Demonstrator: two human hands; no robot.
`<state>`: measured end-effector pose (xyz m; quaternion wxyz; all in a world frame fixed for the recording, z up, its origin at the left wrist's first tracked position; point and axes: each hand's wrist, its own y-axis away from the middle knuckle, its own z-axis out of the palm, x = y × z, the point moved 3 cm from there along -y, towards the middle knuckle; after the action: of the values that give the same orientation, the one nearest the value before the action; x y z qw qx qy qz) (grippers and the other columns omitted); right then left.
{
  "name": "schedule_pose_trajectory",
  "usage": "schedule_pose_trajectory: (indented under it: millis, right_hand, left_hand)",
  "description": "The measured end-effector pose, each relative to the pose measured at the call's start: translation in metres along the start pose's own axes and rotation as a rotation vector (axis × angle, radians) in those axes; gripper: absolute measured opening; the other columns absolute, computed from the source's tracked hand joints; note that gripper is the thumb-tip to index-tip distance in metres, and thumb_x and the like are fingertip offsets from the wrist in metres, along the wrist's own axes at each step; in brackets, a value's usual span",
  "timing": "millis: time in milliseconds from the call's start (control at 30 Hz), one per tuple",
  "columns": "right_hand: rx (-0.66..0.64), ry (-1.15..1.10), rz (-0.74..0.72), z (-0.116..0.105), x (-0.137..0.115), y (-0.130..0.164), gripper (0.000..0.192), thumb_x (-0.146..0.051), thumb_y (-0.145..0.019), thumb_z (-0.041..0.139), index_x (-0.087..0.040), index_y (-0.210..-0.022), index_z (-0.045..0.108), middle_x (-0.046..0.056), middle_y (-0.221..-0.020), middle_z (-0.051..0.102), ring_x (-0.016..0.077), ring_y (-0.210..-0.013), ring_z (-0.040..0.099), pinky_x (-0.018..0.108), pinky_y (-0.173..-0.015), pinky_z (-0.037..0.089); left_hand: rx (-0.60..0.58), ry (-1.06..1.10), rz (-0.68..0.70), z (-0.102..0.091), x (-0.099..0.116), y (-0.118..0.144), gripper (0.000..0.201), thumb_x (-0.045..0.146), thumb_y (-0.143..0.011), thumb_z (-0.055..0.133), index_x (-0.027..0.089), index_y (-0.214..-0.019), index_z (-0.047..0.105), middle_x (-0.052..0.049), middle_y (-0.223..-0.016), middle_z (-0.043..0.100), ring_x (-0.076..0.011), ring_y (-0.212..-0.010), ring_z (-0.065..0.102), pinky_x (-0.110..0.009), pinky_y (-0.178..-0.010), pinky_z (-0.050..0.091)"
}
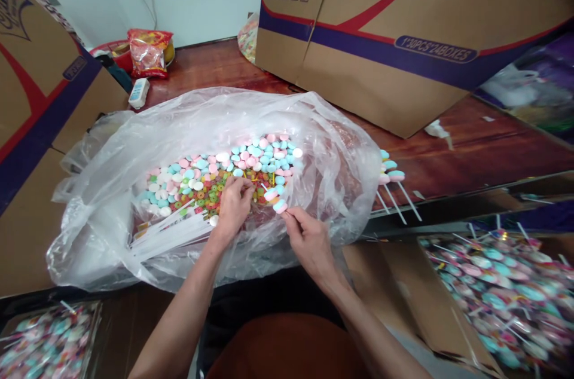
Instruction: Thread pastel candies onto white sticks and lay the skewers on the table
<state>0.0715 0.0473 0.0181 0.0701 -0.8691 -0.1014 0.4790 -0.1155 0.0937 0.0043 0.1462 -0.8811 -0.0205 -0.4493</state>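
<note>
My right hand (309,241) is closed in a pinch on the end of a stick candy (275,198), with pink and blue pieces and a yellowish one threaded along it. Its white tip points up and left, toward my left hand (237,202). That hand hovers over small coloured candy rings (215,190) with fingers pinched; what they hold, if anything, is too small to make out. Pink, blue and white candy pieces (244,158) lie in a heap behind the rings. White sticks (174,237) lie in a bundle to the left, all on a clear plastic bag (323,128).
Finished stick candies (394,179) lie at the table's right edge. Large cardboard boxes stand at the back right (372,68) and left (40,128). An open box (448,325) of wrapped candies is lower right, another pile (49,343) lower left. A red snack bag (150,53) sits behind.
</note>
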Motion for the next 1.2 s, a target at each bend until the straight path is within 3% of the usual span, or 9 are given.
schedule_pose_trajectory:
  millis: [233, 333, 500, 667, 767, 867, 933, 1067, 1200]
  right_hand:
    - [-0.005, -0.009, 0.015, -0.001, 0.002, 0.001, 0.027, -0.031, -0.096, 0.047, -0.019, -0.077, 0.062, -0.004, -0.058, 0.05, 0.011, -0.051, 0.042, 0.023, -0.053, 0.033]
    - [-0.001, -0.006, 0.017, -0.001, 0.005, 0.003, 0.028, -0.031, -0.097, 0.046, -0.019, -0.077, 0.062, -0.004, -0.058, 0.05, 0.0111, -0.051, 0.041, 0.023, -0.052, 0.033]
    - [0.001, -0.001, 0.025, -0.001, 0.008, 0.005, 0.027, -0.031, -0.097, 0.047, -0.019, -0.078, 0.063, -0.004, -0.057, 0.05, 0.0109, -0.05, 0.041, 0.023, -0.052, 0.032]
    - [0.003, 0.005, 0.033, -0.002, 0.009, 0.005, 0.026, -0.03, -0.096, 0.048, -0.019, -0.078, 0.064, -0.004, -0.058, 0.051, 0.011, -0.051, 0.042, 0.023, -0.054, 0.033]
    - [-0.011, -0.003, 0.045, -0.003, 0.008, 0.005, 0.026, -0.031, -0.096, 0.048, -0.019, -0.078, 0.063, -0.004, -0.059, 0.052, 0.0113, -0.052, 0.043, 0.023, -0.054, 0.034]
    - [-0.022, -0.025, 0.057, -0.003, 0.006, 0.005, 0.027, -0.031, -0.096, 0.049, -0.019, -0.076, 0.063, -0.004, -0.058, 0.051, 0.0111, -0.052, 0.044, 0.023, -0.054, 0.035]
    - [-0.035, -0.05, 0.056, -0.003, 0.003, 0.004, 0.027, -0.032, -0.096, 0.05, -0.019, -0.075, 0.062, -0.004, -0.058, 0.05, 0.0108, -0.053, 0.045, 0.022, -0.054, 0.035]
    - [-0.069, -0.122, 0.016, 0.002, -0.005, 0.004, 0.028, -0.032, -0.097, 0.05, -0.018, -0.076, 0.063, -0.005, -0.059, 0.049, 0.01, -0.053, 0.044, 0.021, -0.055, 0.035]
    - [-0.093, -0.12, -0.041, 0.008, -0.013, 0.003, 0.029, -0.031, -0.097, 0.05, -0.017, -0.075, 0.063, -0.005, -0.059, 0.048, 0.0092, -0.053, 0.042, 0.021, -0.055, 0.035]
  left_hand:
    - [-0.075, -0.159, 0.05, 0.002, 0.009, 0.003, 0.02, 0.01, -0.084, 0.059, 0.022, -0.099, 0.066, -0.005, -0.102, 0.061, -0.0194, -0.09, 0.061, -0.031, -0.082, 0.049]
    - [-0.127, -0.199, 0.096, 0.003, 0.012, 0.0, 0.017, 0.009, -0.087, 0.056, 0.023, -0.092, 0.065, -0.005, -0.101, 0.062, -0.0196, -0.092, 0.061, -0.031, -0.084, 0.048]
    - [-0.045, -0.087, 0.059, 0.001, 0.011, 0.0, 0.015, 0.014, -0.088, 0.059, 0.022, -0.096, 0.068, -0.004, -0.095, 0.064, -0.0187, -0.086, 0.062, -0.03, -0.082, 0.049]
    - [-0.184, -0.227, 0.102, 0.007, 0.015, -0.001, 0.023, 0.013, -0.087, 0.058, 0.026, -0.096, 0.075, -0.005, -0.096, 0.064, -0.0196, -0.087, 0.062, -0.029, -0.078, 0.048]
    - [-0.204, -0.213, 0.073, 0.007, 0.014, -0.004, 0.022, 0.011, -0.084, 0.061, 0.025, -0.089, 0.076, -0.004, -0.088, 0.064, -0.0192, -0.082, 0.061, -0.029, -0.076, 0.048]
    - [-0.146, 0.01, -0.028, 0.001, 0.01, -0.005, 0.013, 0.014, -0.08, 0.065, 0.022, -0.082, 0.076, -0.003, -0.084, 0.065, -0.0169, -0.077, 0.06, -0.029, -0.075, 0.048]
    - [-0.098, 0.289, -0.186, -0.005, 0.006, -0.002, 0.009, 0.025, -0.081, 0.068, 0.019, -0.085, 0.074, -0.002, -0.08, 0.066, -0.0142, -0.07, 0.058, -0.027, -0.069, 0.048]
    - [-0.092, 0.8, -0.491, -0.016, 0.004, 0.008, 0.036, 0.044, -0.067, 0.082, 0.016, -0.087, 0.071, 0.001, -0.071, 0.061, -0.0098, -0.061, 0.054, -0.02, -0.052, 0.042]
    - [-0.071, 0.952, -0.573, -0.022, 0.009, 0.015, 0.044, 0.042, -0.055, 0.091, 0.015, -0.083, 0.071, 0.002, -0.07, 0.059, -0.0082, -0.061, 0.055, -0.016, -0.049, 0.041]
